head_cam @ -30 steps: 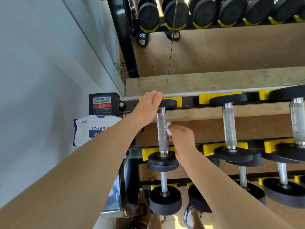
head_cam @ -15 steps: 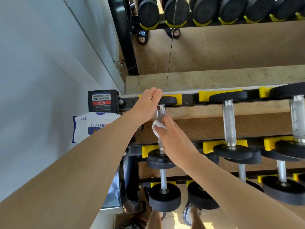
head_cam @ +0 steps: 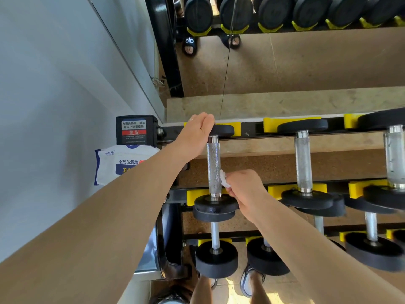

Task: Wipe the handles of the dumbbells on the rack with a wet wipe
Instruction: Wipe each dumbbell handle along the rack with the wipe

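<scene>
**Wipe on knurled handle, leftmost dumbbell**

We note the right hand (head_cam: pixel 245 189) pinching a crumpled white wet wipe (head_cam: pixel 224 179) against the near end of the knurled steel handle (head_cam: pixel 213 166). The left hand (head_cam: pixel 197 132) rests, fingers straight, on the far black rubber disc (head_cam: pixel 223 130) in its yellow cradle (head_cam: pixel 237 128). A white wipe packet (head_cam: pixel 122 163) lies left.

The wipe pack (head_cam: pixel 122 165) reads "含75%酒精". The black plate (head_cam: pixel 134 130) on the rack end carries a red band — "警告" — under small Chinese lines. A slipper (head_cam: pixel 189 41) in the mirror shows "alo".
</scene>
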Tool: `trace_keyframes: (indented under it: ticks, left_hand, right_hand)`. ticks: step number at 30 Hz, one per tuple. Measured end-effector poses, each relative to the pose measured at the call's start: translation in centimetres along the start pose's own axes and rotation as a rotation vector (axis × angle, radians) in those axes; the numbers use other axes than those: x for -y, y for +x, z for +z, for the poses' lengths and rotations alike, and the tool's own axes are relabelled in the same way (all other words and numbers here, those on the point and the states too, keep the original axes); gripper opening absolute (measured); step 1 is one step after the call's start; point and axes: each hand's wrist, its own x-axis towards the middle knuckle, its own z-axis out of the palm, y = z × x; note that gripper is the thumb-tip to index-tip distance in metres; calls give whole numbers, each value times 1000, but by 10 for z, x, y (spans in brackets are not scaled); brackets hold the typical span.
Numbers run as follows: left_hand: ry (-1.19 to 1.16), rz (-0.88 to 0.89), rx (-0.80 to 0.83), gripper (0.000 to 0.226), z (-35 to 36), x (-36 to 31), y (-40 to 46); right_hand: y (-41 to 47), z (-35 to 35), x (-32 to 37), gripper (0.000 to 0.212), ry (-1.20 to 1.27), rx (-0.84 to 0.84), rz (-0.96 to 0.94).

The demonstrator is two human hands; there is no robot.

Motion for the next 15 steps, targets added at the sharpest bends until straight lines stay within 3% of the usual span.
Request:
trace_keyframes:
  ticks: [1, 3, 6, 9, 15]
  left_hand:
    - [-1, 2, -4, 48, 0, 0, -1]
    - [-8, 1, -7, 48, 0, -2, -1]
    - [-11, -7, -12, 47, 0, -2, -1]
    - [3, 1, -21, 47, 2, -1, -1]
    - [46, 34, -39, 48, 2, -3, -2]
  right_hand:
    - [-5, 0, 0, 26, -94, -20, -89]
    - [-21, 3, 2, 29, -381, -54, -447]
    - [-27, 9, 3, 29, -848, 139, -815]
    - [-18, -1, -5, 25, -1123, 284, -846]
    - [-13, -22, -9, 34, -1028, 392, -673]
